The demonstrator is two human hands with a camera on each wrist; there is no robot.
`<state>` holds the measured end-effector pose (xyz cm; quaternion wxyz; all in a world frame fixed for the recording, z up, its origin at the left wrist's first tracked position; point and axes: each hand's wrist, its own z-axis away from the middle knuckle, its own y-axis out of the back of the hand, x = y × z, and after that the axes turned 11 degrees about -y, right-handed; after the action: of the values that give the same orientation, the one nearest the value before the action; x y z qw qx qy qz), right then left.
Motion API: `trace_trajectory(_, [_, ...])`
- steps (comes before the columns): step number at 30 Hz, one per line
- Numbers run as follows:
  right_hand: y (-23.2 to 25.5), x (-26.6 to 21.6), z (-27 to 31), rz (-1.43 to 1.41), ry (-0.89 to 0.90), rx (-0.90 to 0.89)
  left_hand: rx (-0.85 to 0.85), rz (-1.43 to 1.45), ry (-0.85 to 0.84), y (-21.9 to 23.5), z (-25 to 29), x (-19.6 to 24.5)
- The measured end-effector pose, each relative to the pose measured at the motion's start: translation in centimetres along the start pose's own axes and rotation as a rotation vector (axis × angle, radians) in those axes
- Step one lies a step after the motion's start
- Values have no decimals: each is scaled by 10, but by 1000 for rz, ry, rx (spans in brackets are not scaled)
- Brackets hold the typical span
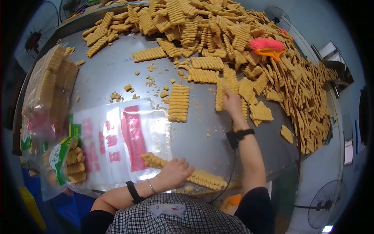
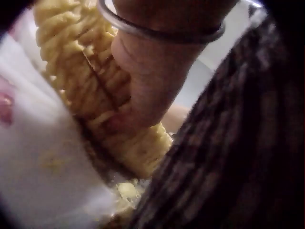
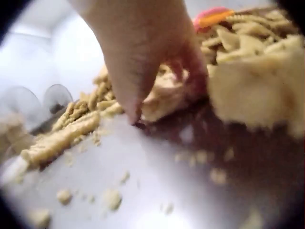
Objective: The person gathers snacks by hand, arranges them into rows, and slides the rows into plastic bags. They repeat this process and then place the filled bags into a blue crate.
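Note:
Near the front edge of the metal table, my left hand (image 1: pixel 175 172) grips a long row of ridged yellow biscuits (image 1: pixel 207 179). In the left wrist view its thumb (image 2: pixel 143 105) lies against the flat side of the biscuits (image 2: pixel 71 57). Further off, my right hand (image 1: pixel 232 104) reaches down and pinches a ridged biscuit (image 1: pixel 220 95) beside the large heap. The right wrist view has thumb and fingers (image 3: pixel 135 107) bent around a biscuit (image 3: pixel 164 98) at the metal surface. A clear printed plastic bag (image 1: pixel 113 136) lies flat left of both hands, under one end of the row.
A big heap of biscuits (image 1: pixel 307 101) covers the back and right, with a pink and orange object (image 1: pixel 268 46) on it. Filled bags (image 1: pixel 46 85) stand at the left. Crumbs (image 1: pixel 127 88) and a loose biscuit slab (image 1: pixel 179 103) lie mid-table (image 1: pixel 101 74).

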<state>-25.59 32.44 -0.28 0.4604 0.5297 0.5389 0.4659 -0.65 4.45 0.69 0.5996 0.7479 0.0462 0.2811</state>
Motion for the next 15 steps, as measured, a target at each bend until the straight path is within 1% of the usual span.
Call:
trace_trajectory(1, [15, 8, 4, -402, -141, -185, 0, 9, -14, -1, -1, 1])
trace_trajectory(2, [32, 12, 14, -799, -295, -374, -36, 5, -17, 1, -1, 1])
trace_trajectory(3, [57, 3, 32, -786, -304, -384, -33, 22, -20, 2, -2, 1])
trace_trajectory(4, [88, -18, 55, -978, -260, -474, -34, 34, -19, 3, -2, 0])
trace_trajectory(5, [108, -37, 73, -1173, -217, -557, -39, 45, -22, 5, -5, -1])
trace_trajectory(6, [116, -50, 85, -942, -95, -446, -126, 93, -1, 9, -8, 1])
trace_trajectory(7, [116, -63, 97, -709, 19, -336, -137, 102, -21, 13, -12, 1])
trace_trajectory(9, [97, -93, 125, -479, 307, 28, 60, -31, -210, 17, -19, 2])
trace_trajectory(10, [80, -111, 137, -425, 266, -145, 55, -28, -233, 12, -25, 1])
trace_trajectory(11, [67, -122, 144, -375, 227, -316, 98, -47, -323, 4, -29, -1])
trace_trajectory(12, [63, -123, 146, -378, 214, -306, 143, -70, -410, 0, -33, -3])
trace_trajectory(13, [61, -124, 147, -433, 318, -574, 136, -76, -421, 1, -35, -3])
trace_trajectory(14, [59, -123, 145, -485, 426, -844, 79, 2, -358, 2, -37, -2])
trace_trajectory(15, [58, -116, 137, -585, 294, -747, 22, 82, -292, 2, -38, -1])
